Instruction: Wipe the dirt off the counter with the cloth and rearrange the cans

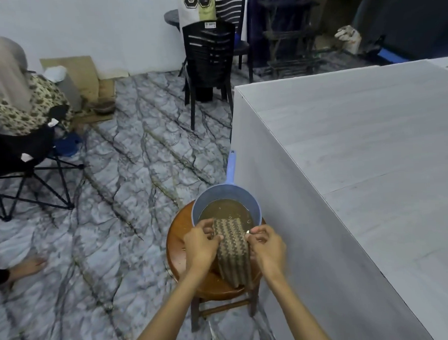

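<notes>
A brown zigzag-patterned cloth (233,251) hangs over the near rim of a blue water dipper (226,193) that holds murky brown water. My left hand (199,245) grips the cloth's left edge. Its right edge is pinched by my right hand (266,247). The cloth's far end dips toward the water and its near end droops over a round wooden stool (178,238) that bears the dipper. The white counter (371,163) stretches along the right; no cans show on it.
A black plastic chair (209,60) stands beyond the counter's far corner. A person sits on a folding chair (25,163) at the left. A bare foot (27,266) rests on the marble-patterned floor. Dark furniture lines the back wall.
</notes>
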Demonstrator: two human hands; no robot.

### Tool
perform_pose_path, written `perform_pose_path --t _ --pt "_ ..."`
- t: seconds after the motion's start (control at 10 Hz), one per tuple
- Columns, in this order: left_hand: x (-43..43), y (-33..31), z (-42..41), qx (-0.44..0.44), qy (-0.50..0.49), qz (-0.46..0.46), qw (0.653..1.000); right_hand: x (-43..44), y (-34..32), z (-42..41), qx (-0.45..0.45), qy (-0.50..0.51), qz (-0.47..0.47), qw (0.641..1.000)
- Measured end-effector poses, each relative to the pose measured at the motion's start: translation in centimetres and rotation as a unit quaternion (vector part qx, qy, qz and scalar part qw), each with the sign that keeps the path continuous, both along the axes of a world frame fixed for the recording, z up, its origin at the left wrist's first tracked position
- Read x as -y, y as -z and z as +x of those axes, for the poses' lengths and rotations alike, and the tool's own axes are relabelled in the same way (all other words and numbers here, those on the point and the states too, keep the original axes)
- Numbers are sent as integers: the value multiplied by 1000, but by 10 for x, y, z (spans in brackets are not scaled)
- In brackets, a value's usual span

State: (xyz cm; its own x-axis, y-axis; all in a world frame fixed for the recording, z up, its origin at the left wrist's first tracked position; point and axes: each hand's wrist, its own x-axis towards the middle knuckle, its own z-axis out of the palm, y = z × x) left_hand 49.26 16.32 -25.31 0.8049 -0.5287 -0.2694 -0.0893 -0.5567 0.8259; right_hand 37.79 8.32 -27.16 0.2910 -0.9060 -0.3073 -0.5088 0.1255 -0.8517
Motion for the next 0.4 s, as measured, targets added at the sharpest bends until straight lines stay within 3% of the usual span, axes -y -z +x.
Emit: perform_pose_path --t 0.2,0.3,0.4 --pt "-8 15 -5 199 76 63 975 -1 6 -1 -37 -63 -92 993" --pt "-20 15 -7 234 102 82 963 1 2 -5 -16 -75 -55 996" --pt "-52 20 -19 241 55 17 969 -6 1 -33 42 -67 17 997"
